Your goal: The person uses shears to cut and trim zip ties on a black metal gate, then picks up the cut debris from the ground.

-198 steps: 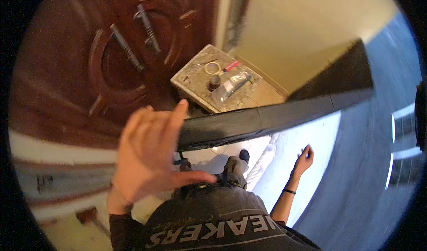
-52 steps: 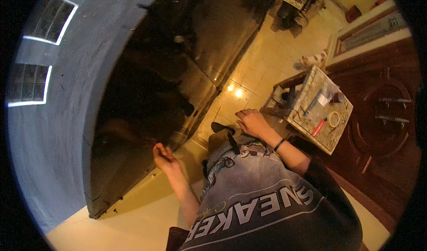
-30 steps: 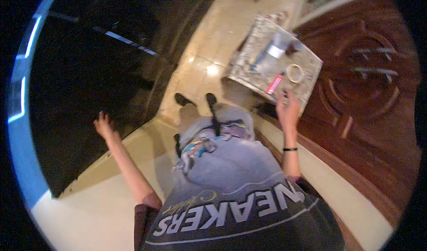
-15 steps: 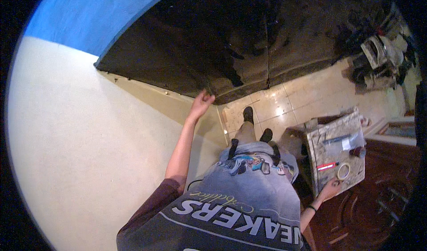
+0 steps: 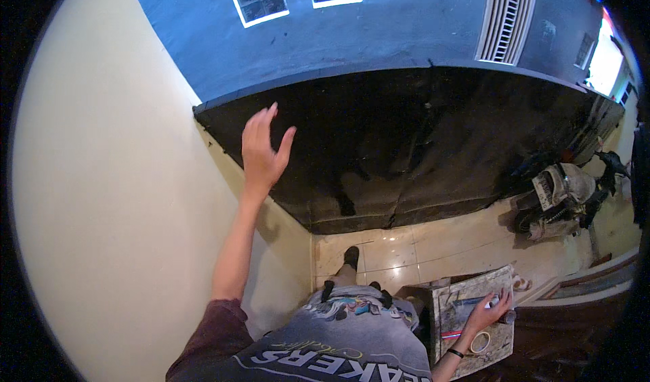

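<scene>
My left hand (image 5: pixel 263 153) is raised, fingers and thumb apart and holding nothing, in front of a dark sheet-like barrier (image 5: pixel 379 152). My right hand (image 5: pixel 486 313) reaches over a small worn table (image 5: pixel 433 365), its fingers spread at a small white item (image 5: pixel 492 303) that they partly cover; contact is hard to make out. Beside the right wrist lies a pale ring like a tape roll (image 5: pixel 481 343). A slim red-and-white item (image 5: pixel 451 334) sits left of that wrist. Farther back is a thin bluish tool (image 5: pixel 467 302), and a dark round container (image 5: pixel 508 316) stands right of the hand.
A cream wall (image 5: pixel 122 179) runs along my left. Beyond the barrier rises a blue wall (image 5: pixel 406 27) with windows. A motorcycle (image 5: pixel 562 192) is parked at the right on the tiled floor (image 5: pixel 433 253). My legs stand left of the table.
The view has tilted up, showing more blue wall. My left hand has left the barrier's lower edge and risen, fingers spreading. My right hand has moved from beside the ring to the white item.
</scene>
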Demonstrator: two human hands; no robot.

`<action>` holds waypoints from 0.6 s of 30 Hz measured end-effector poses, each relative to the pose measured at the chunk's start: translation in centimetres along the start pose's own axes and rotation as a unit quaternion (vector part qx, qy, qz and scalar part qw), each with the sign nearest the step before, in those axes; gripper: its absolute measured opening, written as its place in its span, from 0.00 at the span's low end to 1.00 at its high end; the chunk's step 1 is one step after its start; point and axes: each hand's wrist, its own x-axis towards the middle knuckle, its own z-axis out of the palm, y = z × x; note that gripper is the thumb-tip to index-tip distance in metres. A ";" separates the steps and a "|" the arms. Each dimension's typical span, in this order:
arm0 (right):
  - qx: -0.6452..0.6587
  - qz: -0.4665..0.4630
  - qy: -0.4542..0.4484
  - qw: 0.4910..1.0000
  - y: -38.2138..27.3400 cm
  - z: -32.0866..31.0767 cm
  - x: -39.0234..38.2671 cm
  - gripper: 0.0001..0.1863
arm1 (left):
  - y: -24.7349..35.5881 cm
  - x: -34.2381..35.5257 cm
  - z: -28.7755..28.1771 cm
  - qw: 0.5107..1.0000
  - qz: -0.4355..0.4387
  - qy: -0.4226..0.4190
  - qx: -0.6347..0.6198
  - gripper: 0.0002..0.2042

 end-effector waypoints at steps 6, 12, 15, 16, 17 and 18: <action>0.063 -0.005 -0.021 0.998 -4.3 -2.2 0.5 0.19 | 0.5 12.2 8.2 0.978 0.192 -0.037 0.067 0.28; 0.005 0.104 0.026 0.994 2.0 -6.9 -6.3 0.18 | 1.6 13.9 13.4 0.957 0.185 -0.176 0.135 0.32; -0.013 0.181 0.037 0.983 2.8 -9.4 -10.3 0.17 | 1.1 13.5 13.8 0.956 0.181 -0.166 0.161 0.31; -0.032 0.185 0.044 0.981 3.7 -9.9 -11.4 0.17 | 1.0 13.7 14.3 0.955 0.197 -0.140 0.172 0.32; -0.054 0.186 0.042 0.980 4.5 -10.8 -12.8 0.17 | 1.0 13.5 14.2 0.953 0.210 -0.122 0.183 0.33; -0.074 0.165 0.055 0.982 4.5 -11.2 -13.0 0.16 | 0.8 13.2 14.3 0.951 0.219 -0.117 0.184 0.32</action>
